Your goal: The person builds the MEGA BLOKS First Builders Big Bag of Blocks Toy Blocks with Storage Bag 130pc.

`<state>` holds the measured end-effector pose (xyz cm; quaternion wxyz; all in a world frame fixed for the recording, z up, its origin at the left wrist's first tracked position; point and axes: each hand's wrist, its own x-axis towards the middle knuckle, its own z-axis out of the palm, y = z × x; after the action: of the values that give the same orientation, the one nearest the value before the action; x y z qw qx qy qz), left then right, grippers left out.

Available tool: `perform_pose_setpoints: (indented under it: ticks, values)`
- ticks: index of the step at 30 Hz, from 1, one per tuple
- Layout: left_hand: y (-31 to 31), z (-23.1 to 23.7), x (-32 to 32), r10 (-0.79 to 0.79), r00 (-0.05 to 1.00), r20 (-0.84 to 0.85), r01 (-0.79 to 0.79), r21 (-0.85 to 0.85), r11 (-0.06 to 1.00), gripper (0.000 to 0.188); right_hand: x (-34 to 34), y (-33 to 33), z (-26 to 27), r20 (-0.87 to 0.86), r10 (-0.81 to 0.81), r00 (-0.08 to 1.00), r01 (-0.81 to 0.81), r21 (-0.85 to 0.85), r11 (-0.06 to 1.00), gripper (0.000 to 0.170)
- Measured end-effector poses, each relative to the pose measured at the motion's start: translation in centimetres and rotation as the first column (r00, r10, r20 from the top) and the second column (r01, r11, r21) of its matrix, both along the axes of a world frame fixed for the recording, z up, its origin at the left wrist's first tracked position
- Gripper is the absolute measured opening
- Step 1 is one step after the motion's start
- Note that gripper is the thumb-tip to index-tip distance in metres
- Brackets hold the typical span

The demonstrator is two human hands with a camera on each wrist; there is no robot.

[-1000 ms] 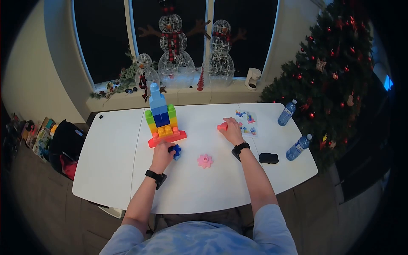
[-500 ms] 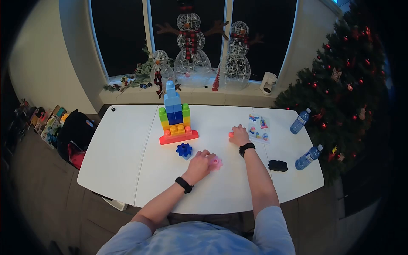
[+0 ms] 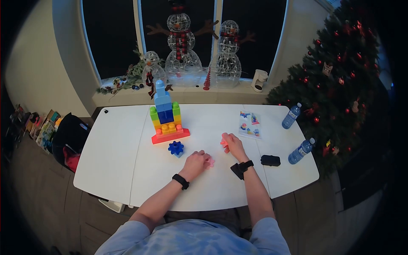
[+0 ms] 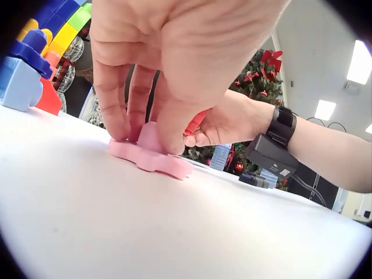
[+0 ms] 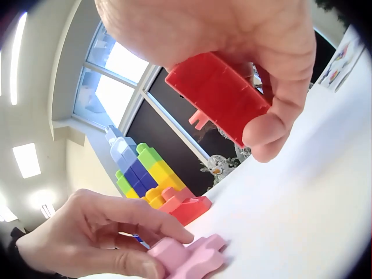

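My left hand (image 3: 196,166) pinches the raised centre of a pink gear-shaped piece (image 4: 148,156), which lies on the white table. To its right, my right hand (image 3: 235,147) grips a red block (image 5: 218,96) above the tabletop; a small coral toothed part (image 5: 199,119) shows beside that block in the right wrist view. A dark blue gear (image 3: 176,148) on a light blue block sits left of my left hand. Behind it stands a tower of stacked blocks (image 3: 165,116) on a red base (image 3: 171,136).
A picture sheet (image 3: 250,124) lies at the back right of the table (image 3: 106,161). Two water bottles (image 3: 291,116) stand along the right edge, with a black case (image 3: 270,160) nearby. Beyond are wire snowmen (image 3: 182,55) and a decorated tree (image 3: 335,80).
Over the last second my left hand has gone from the blue gear to the pink one. My right hand has come away from the picture sheet, nearer to me, with the red block.
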<state>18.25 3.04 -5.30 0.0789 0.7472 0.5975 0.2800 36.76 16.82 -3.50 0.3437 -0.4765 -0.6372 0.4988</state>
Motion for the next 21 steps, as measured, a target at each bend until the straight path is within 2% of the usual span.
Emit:
perform_pose_setpoints:
  ticks: [2, 4, 5, 7, 8, 9, 11, 12, 14, 15, 17, 18, 20, 21]
  values:
    - [0.2, 0.0, -0.2, -0.023, 1.000, -0.017, 0.024, 0.027, 0.999, 0.032, 0.1, -0.3, -0.2, -0.051, 0.006, 0.999, -0.009, -0.047, 0.999, 0.050]
    - [0.2, 0.4, -0.5, 0.106, 0.931, 0.348, -0.093, -0.055, 0.994, 0.034, -0.1, -0.9, -0.3, -0.168, 0.025, 0.986, -0.042, -0.100, 0.994, 0.049]
    - [0.3, 0.7, -0.7, 0.097, 0.933, 0.347, -0.083, -0.055, 0.995, 0.034, -0.2, -1.3, -0.1, -0.169, 0.015, 0.985, -0.033, -0.099, 0.995, 0.049]
    - [0.5, 1.4, -1.2, 0.167, 0.688, 0.706, -0.135, -0.101, 0.986, 0.030, -0.5, -2.4, 0.4, -0.242, 0.025, 0.970, -0.052, -0.104, 0.993, 0.046]
    - [0.3, 2.0, -1.4, 0.148, 0.614, 0.775, -0.084, -0.121, 0.989, 0.029, -0.7, -3.0, 1.0, -0.233, 0.046, 0.971, -0.066, -0.082, 0.994, 0.046]
    - [0.3, 2.2, -1.5, 0.149, 0.617, 0.773, -0.084, -0.124, 0.989, 0.029, -1.0, -3.8, 1.6, -0.236, 0.044, 0.971, -0.066, -0.085, 0.994, 0.046]
    - [0.3, 2.3, -1.6, 0.088, 0.489, 0.868, -0.003, -0.099, 0.995, 0.033, -1.9, -5.0, 2.6, -0.238, 0.039, 0.970, -0.043, -0.013, 0.999, 0.045]
    - [0.2, 2.4, -1.6, 0.088, 0.492, 0.866, -0.003, -0.100, 0.995, 0.033, -2.3, -5.2, 2.5, -0.241, 0.038, 0.970, -0.042, -0.014, 0.999, 0.045]
    - [-0.1, 2.9, -1.5, 0.083, 0.474, 0.877, 0.025, -0.107, 0.994, 0.035, -2.8, -5.5, 2.4, -0.184, 0.073, 0.980, -0.048, 0.140, 0.989, 0.042]
    - [-0.2, 3.0, -1.4, 0.082, 0.475, 0.876, 0.028, -0.108, 0.994, 0.035, -3.0, -5.7, 2.3, -0.185, 0.070, 0.980, -0.044, 0.139, 0.989, 0.042]
    - [-0.3, 3.2, -1.3, 0.071, 0.441, 0.895, 0.028, -0.093, 0.995, 0.035, -3.1, -6.3, 3.0, -0.080, 0.085, 0.993, -0.063, 0.247, 0.967, 0.030]
    - [-0.4, 3.3, -1.3, 0.070, 0.442, 0.894, 0.031, -0.093, 0.995, 0.035, -3.1, -6.4, 3.0, -0.081, 0.083, 0.993, -0.060, 0.247, 0.967, 0.030]
    - [-0.7, 3.4, -1.3, 0.068, 0.419, 0.905, 0.028, -0.088, 0.996, 0.037, -3.0, -6.6, 3.0, 0.104, 0.076, 0.992, -0.122, 0.579, 0.806, 0.022]
    - [-0.8, 3.5, -1.3, 0.067, 0.419, 0.906, 0.029, -0.088, 0.996, 0.037, -3.0, -6.7, 3.1, 0.104, 0.074, 0.992, -0.121, 0.579, 0.806, 0.022]
